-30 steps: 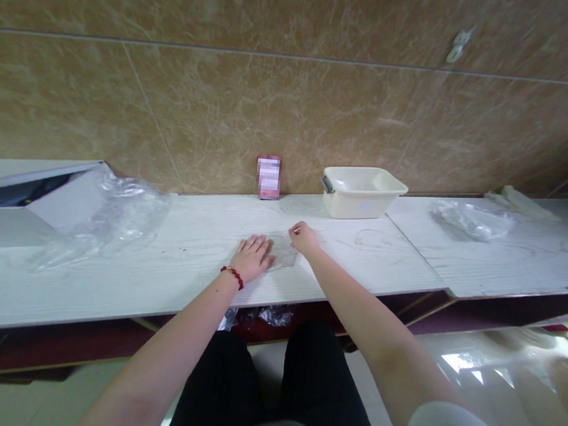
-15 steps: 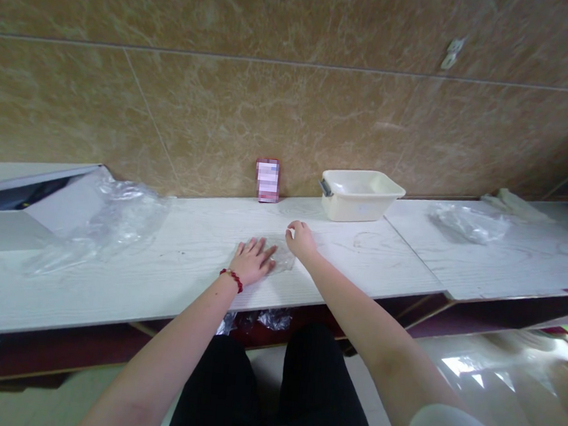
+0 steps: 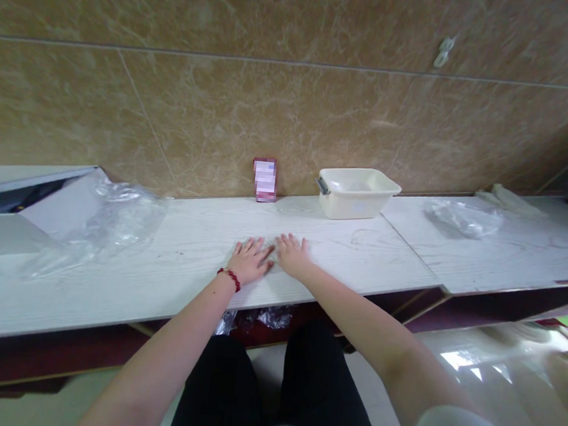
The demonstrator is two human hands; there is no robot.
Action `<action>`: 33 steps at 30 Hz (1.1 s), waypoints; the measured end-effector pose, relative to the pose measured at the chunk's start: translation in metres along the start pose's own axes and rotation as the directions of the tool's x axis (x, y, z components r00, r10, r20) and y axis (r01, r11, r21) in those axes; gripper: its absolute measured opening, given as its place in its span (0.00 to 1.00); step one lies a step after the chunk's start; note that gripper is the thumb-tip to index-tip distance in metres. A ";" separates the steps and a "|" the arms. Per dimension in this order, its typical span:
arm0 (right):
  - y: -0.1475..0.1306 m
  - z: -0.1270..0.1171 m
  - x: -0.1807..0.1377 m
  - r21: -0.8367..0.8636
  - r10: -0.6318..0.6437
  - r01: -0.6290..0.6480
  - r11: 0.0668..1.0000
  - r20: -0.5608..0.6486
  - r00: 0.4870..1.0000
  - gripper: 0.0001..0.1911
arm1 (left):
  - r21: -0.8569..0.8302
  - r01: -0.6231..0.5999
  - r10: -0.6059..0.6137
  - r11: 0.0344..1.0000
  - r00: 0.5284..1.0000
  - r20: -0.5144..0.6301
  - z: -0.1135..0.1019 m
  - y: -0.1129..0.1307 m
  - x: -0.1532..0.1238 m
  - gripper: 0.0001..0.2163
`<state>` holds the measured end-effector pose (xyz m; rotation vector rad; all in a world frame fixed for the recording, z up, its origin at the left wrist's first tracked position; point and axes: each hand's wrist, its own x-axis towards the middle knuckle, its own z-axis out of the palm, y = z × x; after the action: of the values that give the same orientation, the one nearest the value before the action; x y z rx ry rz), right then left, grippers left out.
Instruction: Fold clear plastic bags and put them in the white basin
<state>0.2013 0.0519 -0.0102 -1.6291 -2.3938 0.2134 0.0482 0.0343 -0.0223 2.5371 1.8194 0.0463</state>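
My left hand (image 3: pixel 250 260), with a red bead bracelet (image 3: pixel 230 275) at the wrist, lies flat with fingers spread on the white wood-grain tabletop (image 3: pixel 201 238). Right beside it, my right hand (image 3: pixel 292 254) rests palm down with its fingers stretched out. Between and under the hands a thin piece of clear plastic (image 3: pixel 270 260) barely shows; most of it is covered. Neither hand grips anything.
Against the wall stand a cream plastic bin (image 3: pixel 352 206) with a grey handle and a small card-like item (image 3: pixel 265 181), its face blurred. Clear plastic bags lie at left (image 3: pixel 123 217) and right (image 3: pixel 464 219). An open white box (image 3: pixel 63 208) sits far left.
My right hand has come down and slightly left, from loosely curled fingers to lying flat over the clear plastic. My left hand stays spread in place.
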 end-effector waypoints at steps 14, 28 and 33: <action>0.007 -0.008 -0.049 0.157 0.178 -0.175 0.972 -0.008 0.984 0.12 | -0.029 0.006 -0.006 1.000 1.000 -0.005 0.000 0.000 0.000 0.24; -0.027 -0.021 -0.021 0.134 0.049 -0.034 0.990 -0.107 0.993 0.15 | 0.007 0.004 -0.004 1.000 1.000 0.010 0.000 -0.001 -0.001 0.23; -0.052 0.004 0.010 0.258 0.107 -0.113 0.960 0.035 0.994 0.20 | 0.041 -0.029 0.028 0.999 0.999 0.020 0.005 -0.004 0.000 0.27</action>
<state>0.1501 0.0422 -0.0001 -1.6425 -2.1814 0.5423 0.0443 0.0358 -0.0271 2.5811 1.7962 -0.0154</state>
